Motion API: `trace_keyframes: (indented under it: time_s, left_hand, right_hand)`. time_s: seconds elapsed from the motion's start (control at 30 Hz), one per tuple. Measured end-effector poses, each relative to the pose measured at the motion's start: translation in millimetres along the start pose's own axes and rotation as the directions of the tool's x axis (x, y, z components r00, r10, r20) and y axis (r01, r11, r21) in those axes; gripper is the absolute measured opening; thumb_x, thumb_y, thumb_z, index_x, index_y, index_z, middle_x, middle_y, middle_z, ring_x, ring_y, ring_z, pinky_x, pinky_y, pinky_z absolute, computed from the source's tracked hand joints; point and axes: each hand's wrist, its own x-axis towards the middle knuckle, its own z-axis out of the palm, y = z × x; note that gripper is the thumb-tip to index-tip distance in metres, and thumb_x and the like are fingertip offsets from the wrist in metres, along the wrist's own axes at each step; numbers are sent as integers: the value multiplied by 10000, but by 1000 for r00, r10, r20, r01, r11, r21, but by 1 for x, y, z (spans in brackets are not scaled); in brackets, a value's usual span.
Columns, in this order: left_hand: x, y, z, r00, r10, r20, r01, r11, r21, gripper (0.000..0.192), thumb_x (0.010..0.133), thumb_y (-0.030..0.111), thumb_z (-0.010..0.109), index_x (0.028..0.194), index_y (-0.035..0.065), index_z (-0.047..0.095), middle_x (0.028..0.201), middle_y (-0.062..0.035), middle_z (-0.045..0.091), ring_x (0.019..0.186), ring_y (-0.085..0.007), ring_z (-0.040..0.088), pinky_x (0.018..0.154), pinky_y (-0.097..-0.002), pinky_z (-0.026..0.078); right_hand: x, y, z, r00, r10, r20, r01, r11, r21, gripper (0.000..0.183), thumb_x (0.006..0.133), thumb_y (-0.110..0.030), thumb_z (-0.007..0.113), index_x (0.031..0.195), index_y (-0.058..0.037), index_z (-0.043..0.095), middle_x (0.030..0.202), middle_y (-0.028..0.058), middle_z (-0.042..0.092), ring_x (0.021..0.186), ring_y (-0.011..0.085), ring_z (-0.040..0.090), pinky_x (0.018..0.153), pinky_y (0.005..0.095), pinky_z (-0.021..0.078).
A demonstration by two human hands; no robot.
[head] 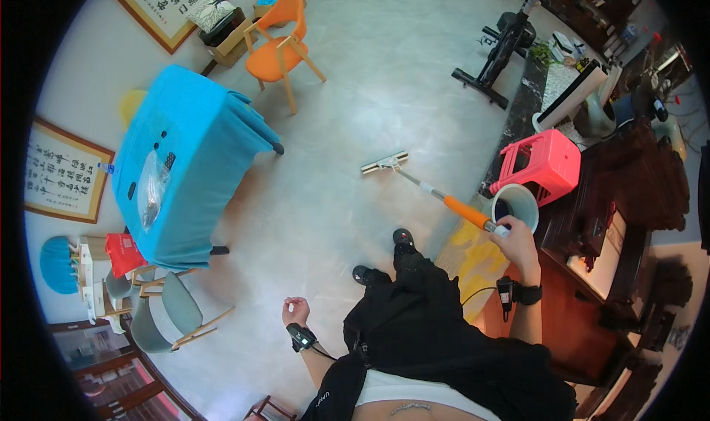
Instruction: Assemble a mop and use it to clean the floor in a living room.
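My right hand (515, 242) is closed around the upper end of the handle of a sponge mop (466, 211), which has an orange grip section. The mop's flat head (384, 163) rests on the grey floor ahead of my feet. Just behind that hand stands a pale bucket (527, 202), partly covered by it, with something dark inside. My left hand (297, 311) hangs at my left side over bare floor, fingers loosely curled, with nothing seen in it. Both wrists carry strapped devices with cables.
To the left is a table with a blue cloth (183, 99), with a grey-green chair (183, 304) nearby. An orange chair (277, 60) and an exercise bike (496, 60) stand farther off. Close on the right are a pink plastic stool (546, 163), dark wooden furniture (577, 332) and a yellow-patterned mat (471, 254).
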Motion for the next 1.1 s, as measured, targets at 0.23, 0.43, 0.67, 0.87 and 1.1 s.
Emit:
trace_keyframes:
  time_s: [0.23, 0.43, 0.67, 0.87, 1.1]
  left_hand:
    - [-13, 1, 15, 988, 50, 149, -48, 999, -19, 53, 762, 57, 469, 811, 54, 488, 624, -7, 523, 562, -116, 508, 600, -252, 416]
    - [-1, -22, 12, 992, -102, 73, 103, 995, -14, 81, 766, 105, 438, 750, 55, 499, 606, -4, 522, 556, -128, 501, 607, -269, 415]
    - [9, -29, 1, 992, -120, 32, 121, 992, -26, 81, 746, 111, 444, 695, 60, 481, 574, -6, 499, 554, -122, 494, 585, -257, 414]
    - [19, -46, -6, 999, -29, 38, 33, 995, -96, 118, 754, 126, 436, 657, 69, 471, 548, -4, 483, 515, -120, 482, 565, -258, 416]
    - [36, -102, -27, 964, -263, -31, 258, 960, -109, 166, 757, 134, 420, 621, 43, 446, 524, -15, 440, 513, -140, 458, 557, -269, 405]
  right_hand:
    - [52, -41, -10, 976, -154, -152, 131, 980, -149, 284, 702, -300, 557, 767, -25, 588, 659, 207, 550, 653, 347, 542, 596, 357, 430]
    - [100, -103, -34, 983, -95, -154, 70, 984, -165, 361, 735, -369, 506, 806, -28, 600, 679, 207, 567, 708, 346, 556, 649, 396, 433]
    - [188, -141, -3, 683, -250, -686, 398, 915, 64, 278, 777, -290, 474, 734, -25, 548, 594, 138, 552, 579, 304, 539, 536, 360, 412]
    - [244, -169, 37, 514, -76, -854, 683, 639, 354, 128, 751, -79, 497, 678, -22, 409, 578, 45, 436, 539, 138, 433, 548, 270, 389]
    - [267, -199, 32, 423, -116, -899, 717, 649, 254, 81, 750, -60, 489, 755, -25, 417, 634, 79, 478, 603, 179, 492, 605, 283, 408]
